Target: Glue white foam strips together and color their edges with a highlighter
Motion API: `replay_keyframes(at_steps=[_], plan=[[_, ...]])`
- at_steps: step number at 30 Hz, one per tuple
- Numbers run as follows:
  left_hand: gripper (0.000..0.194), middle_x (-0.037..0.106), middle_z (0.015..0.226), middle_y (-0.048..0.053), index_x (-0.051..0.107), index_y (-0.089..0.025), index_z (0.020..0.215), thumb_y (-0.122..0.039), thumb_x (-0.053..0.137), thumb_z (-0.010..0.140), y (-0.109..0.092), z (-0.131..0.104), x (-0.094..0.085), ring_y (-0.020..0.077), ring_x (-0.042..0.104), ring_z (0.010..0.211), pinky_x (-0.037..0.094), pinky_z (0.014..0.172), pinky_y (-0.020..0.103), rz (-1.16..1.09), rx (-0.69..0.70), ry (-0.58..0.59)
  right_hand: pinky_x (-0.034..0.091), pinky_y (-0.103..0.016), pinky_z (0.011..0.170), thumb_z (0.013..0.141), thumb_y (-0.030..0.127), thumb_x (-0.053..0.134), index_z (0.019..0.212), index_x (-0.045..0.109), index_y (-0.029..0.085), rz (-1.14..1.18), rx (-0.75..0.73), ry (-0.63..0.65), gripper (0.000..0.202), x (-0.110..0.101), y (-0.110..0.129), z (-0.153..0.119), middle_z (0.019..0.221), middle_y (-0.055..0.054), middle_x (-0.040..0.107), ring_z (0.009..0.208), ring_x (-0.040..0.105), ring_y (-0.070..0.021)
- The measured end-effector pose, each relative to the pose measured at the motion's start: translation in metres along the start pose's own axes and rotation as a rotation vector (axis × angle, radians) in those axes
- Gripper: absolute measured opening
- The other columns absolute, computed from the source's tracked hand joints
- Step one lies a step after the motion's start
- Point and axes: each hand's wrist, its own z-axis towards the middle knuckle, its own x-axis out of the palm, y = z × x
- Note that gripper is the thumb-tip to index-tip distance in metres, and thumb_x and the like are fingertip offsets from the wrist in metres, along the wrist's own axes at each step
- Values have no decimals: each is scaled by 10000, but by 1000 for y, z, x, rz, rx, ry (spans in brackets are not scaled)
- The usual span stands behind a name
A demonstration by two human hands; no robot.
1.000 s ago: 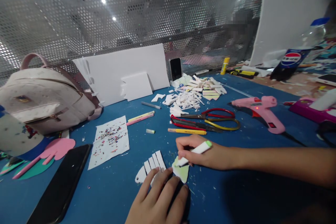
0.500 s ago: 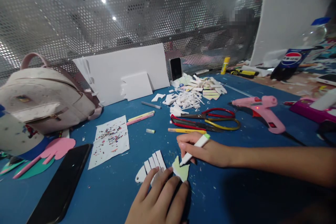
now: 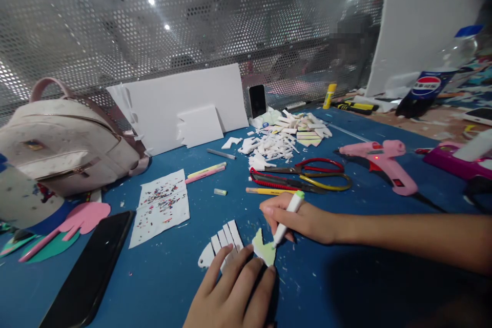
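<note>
Right hand (image 3: 307, 223) gripping a white marker (image 3: 289, 214), tip on a pale-green cutout (image 3: 263, 251) beside a slatted white piece (image 3: 225, 240) on the blue table (image 3: 154, 282), left hand (image 3: 230, 293) laid loosely over both, blue-capped bottle (image 3: 428, 87) holding dark liquid, backpack (image 3: 73, 128) contents hidden

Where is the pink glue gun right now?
In the head view, the pink glue gun lies at right on the blue table, right of the scissors, beyond the right forearm.
</note>
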Motion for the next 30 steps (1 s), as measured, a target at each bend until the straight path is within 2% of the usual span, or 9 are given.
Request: replay_keyframes(at_steps=[9,15,21,25,30], plan=[[438,663,1285,22,588,-204,1431,-397,417,1076,-1,0,0,252,503,1315,64,1288,482,-11,-21,3,347,-216,427,976,648,468,639,555,163,14,22,-22,597,0,-1,0,604,0,553,448,474,-90],[436,664,1279,24,604,-208,1413,-408,415,1075,-1,0,0,238,523,1304,50,1297,471,5,-10,-18,389,-226,483,973,672,469,682,576,163,12,-1,-25,595,-2,3,1,631,7,555,502,505,-100],[485,654,1298,92,569,-233,1430,-490,466,1032,-2,12,-2,273,564,1293,384,1195,472,-7,-108,-74,371,-247,481,979,696,443,620,555,175,-8,14,-33,642,-1,3,1,545,13,520,473,471,-109],[514,640,1320,105,545,-230,1447,-508,474,1020,-4,20,-3,288,560,1302,393,1191,497,-21,-132,-72,398,-260,520,981,692,444,642,568,182,-6,7,-72,625,-1,3,1,552,15,519,512,496,-125],[465,659,1283,81,580,-226,1417,-469,476,1035,-5,11,-1,261,563,1285,380,1194,457,-10,-99,-59,397,-267,513,979,697,443,604,555,189,-5,26,-75,641,0,3,2,516,15,511,490,481,-126]])
